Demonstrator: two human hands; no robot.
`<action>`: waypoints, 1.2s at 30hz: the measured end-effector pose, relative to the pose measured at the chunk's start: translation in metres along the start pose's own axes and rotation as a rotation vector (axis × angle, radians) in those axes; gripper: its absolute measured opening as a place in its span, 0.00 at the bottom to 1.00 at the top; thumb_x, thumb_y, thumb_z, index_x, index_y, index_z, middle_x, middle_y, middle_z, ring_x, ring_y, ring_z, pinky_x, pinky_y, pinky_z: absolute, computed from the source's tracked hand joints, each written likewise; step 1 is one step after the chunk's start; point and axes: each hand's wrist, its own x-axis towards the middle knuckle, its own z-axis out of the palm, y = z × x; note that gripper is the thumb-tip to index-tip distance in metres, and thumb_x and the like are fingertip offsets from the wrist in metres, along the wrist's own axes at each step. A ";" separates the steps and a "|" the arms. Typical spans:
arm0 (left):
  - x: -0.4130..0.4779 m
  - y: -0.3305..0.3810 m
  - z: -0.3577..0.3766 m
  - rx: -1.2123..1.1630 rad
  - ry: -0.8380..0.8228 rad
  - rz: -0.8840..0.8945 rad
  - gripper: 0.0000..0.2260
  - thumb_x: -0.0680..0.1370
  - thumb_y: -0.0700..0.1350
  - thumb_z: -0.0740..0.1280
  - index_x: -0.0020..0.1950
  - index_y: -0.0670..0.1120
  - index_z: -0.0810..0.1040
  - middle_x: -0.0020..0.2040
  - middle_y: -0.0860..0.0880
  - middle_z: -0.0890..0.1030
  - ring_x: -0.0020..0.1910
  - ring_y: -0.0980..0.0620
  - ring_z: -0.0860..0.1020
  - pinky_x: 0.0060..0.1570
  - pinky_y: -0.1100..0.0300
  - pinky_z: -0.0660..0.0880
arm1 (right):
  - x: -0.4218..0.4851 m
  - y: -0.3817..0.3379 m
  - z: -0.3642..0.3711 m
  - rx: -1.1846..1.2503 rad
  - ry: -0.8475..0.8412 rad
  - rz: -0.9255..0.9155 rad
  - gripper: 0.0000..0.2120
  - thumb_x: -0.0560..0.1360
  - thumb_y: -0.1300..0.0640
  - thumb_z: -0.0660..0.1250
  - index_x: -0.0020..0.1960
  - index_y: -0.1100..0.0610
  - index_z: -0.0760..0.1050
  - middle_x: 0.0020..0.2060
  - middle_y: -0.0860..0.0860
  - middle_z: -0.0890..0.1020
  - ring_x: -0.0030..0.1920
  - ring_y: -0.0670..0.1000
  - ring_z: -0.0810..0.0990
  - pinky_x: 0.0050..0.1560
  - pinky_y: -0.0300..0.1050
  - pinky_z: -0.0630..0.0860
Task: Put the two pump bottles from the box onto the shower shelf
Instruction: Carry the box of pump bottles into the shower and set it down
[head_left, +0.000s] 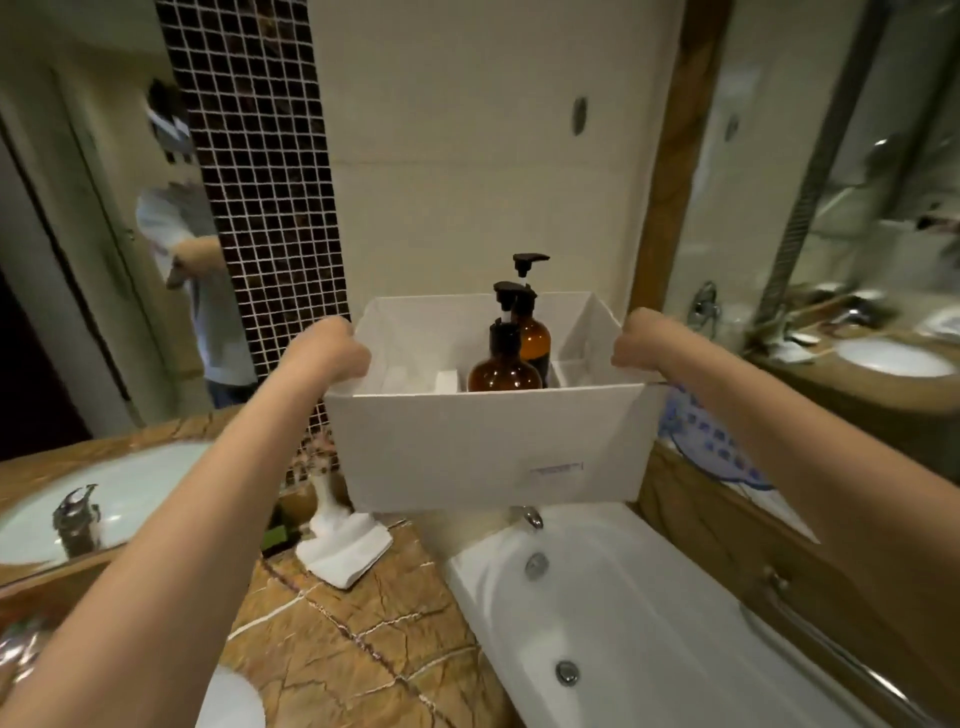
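A white open-topped box (483, 441) is held in the air above the tub's near end. My left hand (337, 351) grips its left rim and my right hand (641, 340) grips its right rim. Two amber pump bottles with black pumps stand upright inside, close together. The nearer bottle (504, 371) is shorter in view; the farther bottle (532, 338) rises behind it, its pump head above the box rim. White dividers also show inside the box. I cannot make out a shower shelf.
Below the box lie a white bathtub (623, 623) with a tap (531, 517) and a brown marble counter (337, 639) holding a folded white towel (343, 545). Mirrors at left and right reflect sinks (891, 358). A mosaic tile strip (260, 182) runs up the wall.
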 end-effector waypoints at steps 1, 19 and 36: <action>0.001 0.009 0.003 -0.011 -0.010 0.035 0.17 0.72 0.36 0.65 0.60 0.39 0.73 0.52 0.41 0.77 0.50 0.44 0.75 0.44 0.54 0.70 | -0.007 0.009 -0.005 -0.004 0.022 0.043 0.12 0.74 0.61 0.62 0.55 0.66 0.75 0.43 0.59 0.77 0.40 0.57 0.74 0.39 0.43 0.69; -0.141 0.222 0.073 -0.153 -0.389 0.766 0.06 0.71 0.36 0.65 0.47 0.37 0.75 0.42 0.40 0.77 0.42 0.41 0.77 0.39 0.54 0.73 | -0.281 0.207 -0.090 -0.068 0.356 0.707 0.08 0.73 0.60 0.63 0.47 0.64 0.77 0.39 0.59 0.75 0.39 0.58 0.74 0.32 0.41 0.67; -0.525 0.318 0.069 -0.297 -0.730 1.478 0.04 0.69 0.38 0.65 0.42 0.37 0.75 0.41 0.41 0.76 0.42 0.42 0.75 0.41 0.55 0.70 | -0.726 0.222 -0.121 -0.128 0.573 1.524 0.05 0.72 0.60 0.65 0.46 0.61 0.74 0.36 0.57 0.77 0.37 0.57 0.77 0.35 0.45 0.73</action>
